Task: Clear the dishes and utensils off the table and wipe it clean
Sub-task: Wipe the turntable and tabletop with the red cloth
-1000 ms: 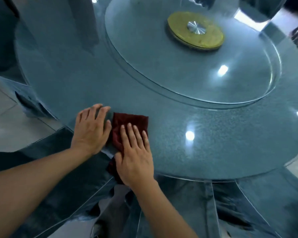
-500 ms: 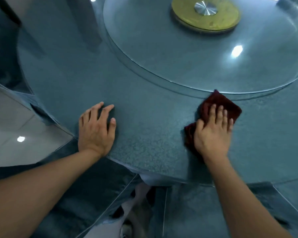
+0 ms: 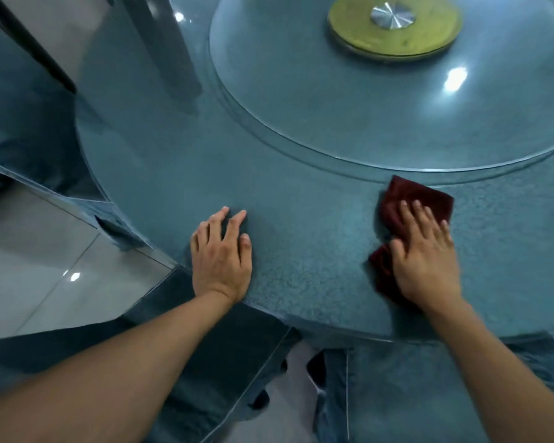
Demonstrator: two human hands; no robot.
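Note:
A round table with a blue-grey speckled top fills the view. A dark red cloth lies on it near the front right, just in front of the glass turntable's rim. My right hand presses flat on the cloth with straight fingers, covering its middle. My left hand rests flat on the bare tabletop near the front edge, fingers slightly spread, well to the left of the cloth.
A large glass turntable sits on the table's middle, with a yellow-green disc and metal hub at its centre. A blue tablecloth skirt hangs below the table edge. Pale tiled floor shows at the left.
My right hand slid the cloth from beside my left hand out to the right, then drew it slightly back toward me. My left hand stayed in place.

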